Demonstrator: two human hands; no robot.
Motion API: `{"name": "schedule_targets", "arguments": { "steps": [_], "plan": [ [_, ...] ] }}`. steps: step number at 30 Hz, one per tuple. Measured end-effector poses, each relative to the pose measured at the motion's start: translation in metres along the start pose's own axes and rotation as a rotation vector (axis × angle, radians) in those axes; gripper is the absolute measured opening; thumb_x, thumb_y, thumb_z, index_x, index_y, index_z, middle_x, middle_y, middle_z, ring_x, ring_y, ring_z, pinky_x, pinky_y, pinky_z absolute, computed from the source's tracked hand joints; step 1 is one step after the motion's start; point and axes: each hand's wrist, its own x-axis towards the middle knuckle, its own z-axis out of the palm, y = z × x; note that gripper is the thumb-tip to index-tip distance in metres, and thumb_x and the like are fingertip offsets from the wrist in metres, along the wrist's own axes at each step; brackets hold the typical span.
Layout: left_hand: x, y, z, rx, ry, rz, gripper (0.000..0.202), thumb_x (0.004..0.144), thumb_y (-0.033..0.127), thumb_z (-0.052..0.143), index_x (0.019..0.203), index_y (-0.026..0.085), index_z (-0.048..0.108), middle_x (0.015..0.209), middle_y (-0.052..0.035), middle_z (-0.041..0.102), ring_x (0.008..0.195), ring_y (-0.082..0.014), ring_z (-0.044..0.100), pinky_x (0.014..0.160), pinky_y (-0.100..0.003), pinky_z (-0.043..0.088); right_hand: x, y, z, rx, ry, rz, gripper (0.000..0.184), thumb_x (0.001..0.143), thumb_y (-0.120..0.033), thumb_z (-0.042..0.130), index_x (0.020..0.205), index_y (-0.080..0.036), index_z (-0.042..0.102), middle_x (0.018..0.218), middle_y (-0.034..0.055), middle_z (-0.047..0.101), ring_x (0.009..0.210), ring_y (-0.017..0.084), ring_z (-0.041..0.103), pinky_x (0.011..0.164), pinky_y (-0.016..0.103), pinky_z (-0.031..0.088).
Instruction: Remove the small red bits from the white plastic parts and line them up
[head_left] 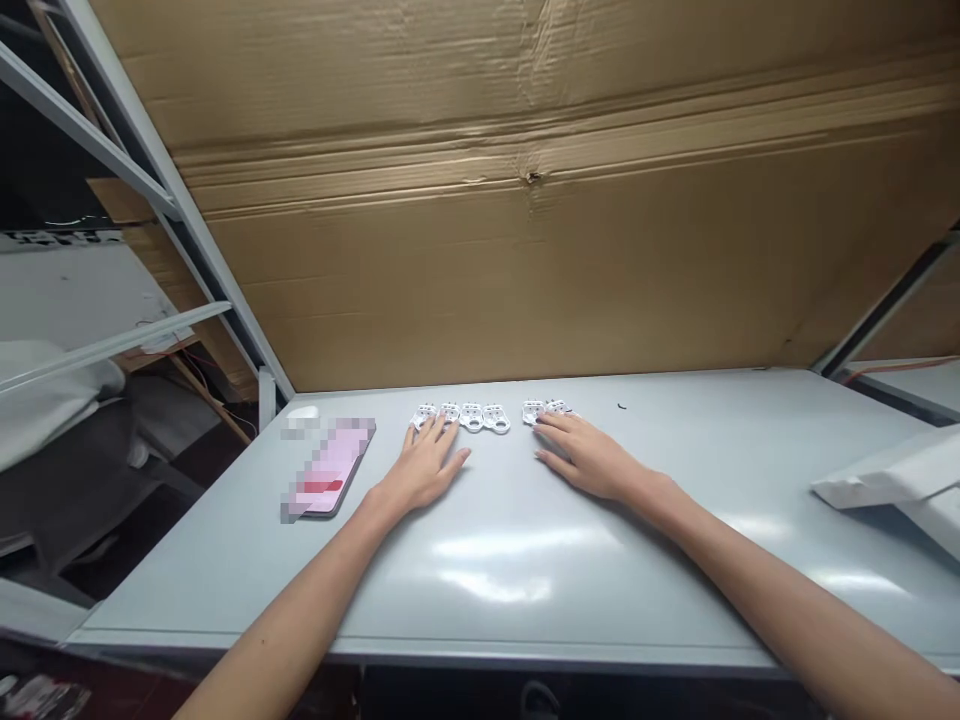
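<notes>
Several small white plastic pieces, each with a ring-shaped end, lie in a row near the back of the grey shelf [510, 560]. My left hand [427, 465] rests flat with fingers spread, its fingertips at the leftmost white pieces [425, 411]. To its right, two more of that group, among them a white piece with a round hole [496, 418], lie uncovered. My right hand [585, 452] is stretched out, fingers apart, its tips over a separate pair of white pieces [532, 411]. Those fingers partly hide the pair. Neither hand grasps anything.
A phone [335, 465] with a pink screen lies left of my left hand, a small white object [302, 417] behind it. A tiny dark bit [622, 406] sits toward the back right. White packaging [892, 470] is at the right edge. Cardboard [525, 270] walls the back.
</notes>
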Motion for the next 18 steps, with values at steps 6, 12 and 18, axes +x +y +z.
{"name": "schedule_targets", "arguments": {
  "steps": [6, 12, 18],
  "plan": [
    [-0.013, 0.022, -0.003, 0.007, 0.027, 0.267, 0.052, 0.103, 0.054, 0.029, 0.138, 0.022, 0.051, 0.153, -0.01, 0.041, 0.146, -0.0281, 0.029, 0.12, -0.046, 0.02, -0.001, -0.016, -0.017, 0.023, -0.043, -0.032, 0.029, 0.1, -0.03, 0.04, 0.103, -0.019, 0.067, 0.109, 0.0133, 0.07, 0.101, 0.029, 0.063, 0.086, 0.044, 0.051],
    [-0.019, 0.036, -0.001, -0.007, 0.008, 0.364, 0.047, 0.1, 0.053, 0.039, 0.132, 0.023, 0.056, 0.143, -0.0109, 0.051, 0.133, -0.0312, 0.045, 0.111, -0.046, 0.036, -0.001, -0.019, -0.015, 0.016, 0.052, -0.037, 0.034, 0.1, -0.028, 0.037, 0.103, -0.02, 0.069, 0.102, 0.0122, 0.072, 0.102, 0.029, 0.063, 0.091, 0.046, 0.048],
    [-0.017, 0.035, -0.001, -0.015, 0.021, 0.367, 0.043, 0.1, 0.05, 0.041, 0.13, 0.024, 0.058, 0.141, -0.0102, 0.054, 0.132, -0.0315, 0.047, 0.111, -0.046, 0.036, 0.007, -0.01, -0.003, 0.032, 0.079, 0.01, 0.038, 0.098, -0.033, 0.039, 0.129, -0.019, 0.056, 0.136, 0.016, 0.058, 0.126, 0.033, 0.051, 0.103, 0.052, 0.042]
  ]
}}
